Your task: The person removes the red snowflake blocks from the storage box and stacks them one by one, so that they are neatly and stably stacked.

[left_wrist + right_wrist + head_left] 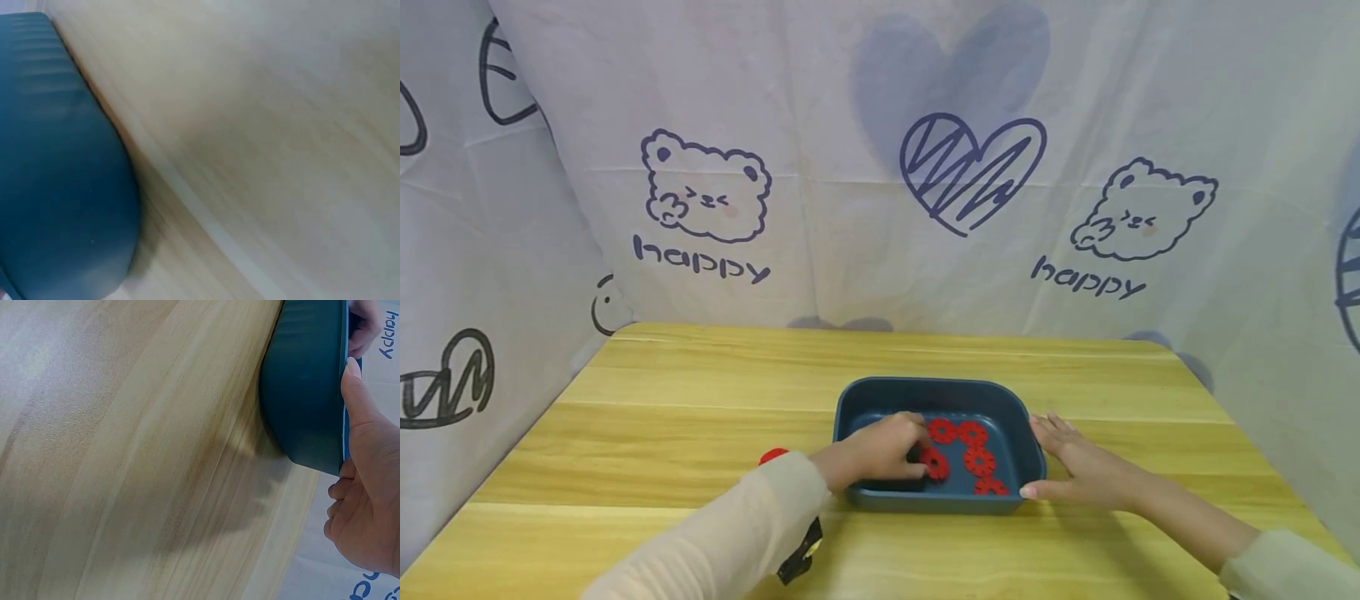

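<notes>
A dark blue-green box (pixel 940 503) with rounded corners stands on the table. Several red notched discs (pixel 973 434) lie on its floor, touching or close together. My left hand (pixel 887 446) reaches over the near left side into the box, fingers bent downward. Beside its thumb and fingertips is another red notched disc (pixel 934 463); whether they pinch it cannot be told. At the box's right end my right hand (pixel 1086 471) holds the rim, with the thumb on the edge and the other fingers against the outside, as the right wrist view also shows.
The wooden table (pixel 662 467) has a white printed cloth (pixel 820 167) behind it and at the sides. By the left sleeve, a red round thing (pixel 772 455) and a black object (pixel 801 554) are partly hidden.
</notes>
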`<state>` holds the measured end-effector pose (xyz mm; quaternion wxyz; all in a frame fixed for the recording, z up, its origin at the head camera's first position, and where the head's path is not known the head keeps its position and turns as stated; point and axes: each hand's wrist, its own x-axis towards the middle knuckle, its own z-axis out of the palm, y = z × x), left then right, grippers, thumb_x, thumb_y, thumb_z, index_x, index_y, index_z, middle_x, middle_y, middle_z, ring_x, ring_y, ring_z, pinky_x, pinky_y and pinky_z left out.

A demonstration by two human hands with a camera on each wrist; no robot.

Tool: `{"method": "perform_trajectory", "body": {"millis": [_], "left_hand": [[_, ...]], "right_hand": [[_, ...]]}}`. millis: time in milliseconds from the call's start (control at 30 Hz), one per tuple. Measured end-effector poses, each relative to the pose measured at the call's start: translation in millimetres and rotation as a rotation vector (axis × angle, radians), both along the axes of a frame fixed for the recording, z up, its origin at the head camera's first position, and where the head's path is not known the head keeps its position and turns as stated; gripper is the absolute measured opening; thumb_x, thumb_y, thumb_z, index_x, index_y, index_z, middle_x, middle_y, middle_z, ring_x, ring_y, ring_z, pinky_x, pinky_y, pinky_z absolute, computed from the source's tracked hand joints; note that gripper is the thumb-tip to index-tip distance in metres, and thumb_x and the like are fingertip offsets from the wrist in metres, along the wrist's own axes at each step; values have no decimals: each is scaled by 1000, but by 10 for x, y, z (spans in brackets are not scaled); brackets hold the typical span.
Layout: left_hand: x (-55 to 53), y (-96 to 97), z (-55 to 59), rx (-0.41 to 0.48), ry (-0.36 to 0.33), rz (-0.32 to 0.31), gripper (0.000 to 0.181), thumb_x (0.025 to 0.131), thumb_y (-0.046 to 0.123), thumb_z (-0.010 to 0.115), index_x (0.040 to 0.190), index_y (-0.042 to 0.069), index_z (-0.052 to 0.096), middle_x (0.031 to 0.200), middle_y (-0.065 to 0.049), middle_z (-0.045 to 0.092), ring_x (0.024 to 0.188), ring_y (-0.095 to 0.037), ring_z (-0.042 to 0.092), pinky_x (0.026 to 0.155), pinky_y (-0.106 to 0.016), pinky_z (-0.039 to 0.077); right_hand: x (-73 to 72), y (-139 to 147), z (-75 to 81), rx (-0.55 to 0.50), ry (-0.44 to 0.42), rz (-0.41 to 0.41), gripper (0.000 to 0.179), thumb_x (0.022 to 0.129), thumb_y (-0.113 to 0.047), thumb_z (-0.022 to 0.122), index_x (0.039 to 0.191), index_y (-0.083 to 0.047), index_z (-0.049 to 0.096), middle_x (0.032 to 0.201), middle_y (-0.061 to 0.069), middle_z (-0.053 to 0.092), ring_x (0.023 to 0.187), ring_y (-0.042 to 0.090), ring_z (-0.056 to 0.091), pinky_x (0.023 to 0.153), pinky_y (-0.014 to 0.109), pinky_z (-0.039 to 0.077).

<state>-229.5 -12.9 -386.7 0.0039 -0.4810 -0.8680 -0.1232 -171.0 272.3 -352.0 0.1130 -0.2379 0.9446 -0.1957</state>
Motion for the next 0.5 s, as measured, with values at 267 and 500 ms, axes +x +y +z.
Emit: {"method": "perform_trajectory", "body": {"millis": [267,500], "left_hand": [[6,-136,91,128,44,10,25,83,22,68,99,3,70,92,-5,62,83,-16,58,75,-21,50],[29,-255,119,268,122,-9,24,81,20,70,97,3,70,91,-5,62,82,-17,59,74,-22,50]], "right_hand": [[-4,-2,-12,-6,-4,0,97,81,-49,65,141,13,20,147,34,18,133,56,9,99,70,22],[2,0,-8,-16,-3,1,97,81,-48,65,141,14,21,147,34,18,133,56,9,99,71,20]]}}
